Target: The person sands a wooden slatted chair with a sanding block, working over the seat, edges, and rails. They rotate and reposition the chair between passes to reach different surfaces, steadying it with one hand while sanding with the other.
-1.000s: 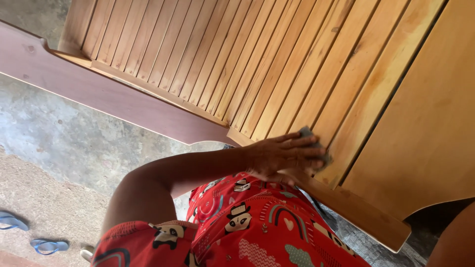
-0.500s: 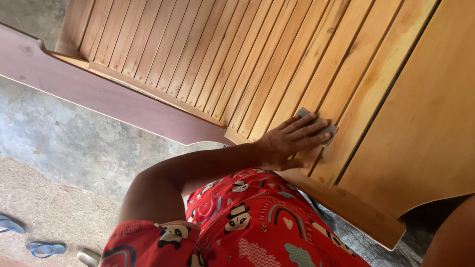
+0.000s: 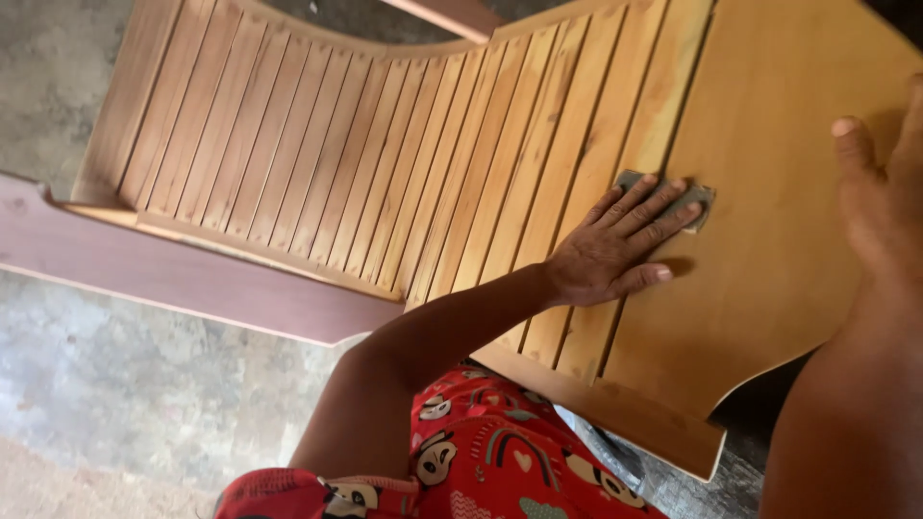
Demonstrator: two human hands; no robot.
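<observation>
A large wooden furniture panel [image 3: 769,288] with many narrow slats [image 3: 365,173] and a plain smooth section lies tilted in front of me. My left hand [image 3: 615,245] lies flat, palm down, pressing a small grey piece of sandpaper [image 3: 694,197] against the wood where the last slat meets the plain section. Its fingers cover most of the paper. My right hand [image 3: 880,202] rests on the plain section at the right edge of the view, fingers spread, holding nothing.
A dark reddish-brown wooden rail [image 3: 173,279] runs along the lower left side of the panel. Below it is a rough grey concrete floor [image 3: 115,384]. My red patterned clothing [image 3: 481,461] fills the bottom middle.
My left hand has slid the sandpaper farther along the wood, from the slats to the edge of the plain section. The view has shifted, and my right hand now shows on the panel.
</observation>
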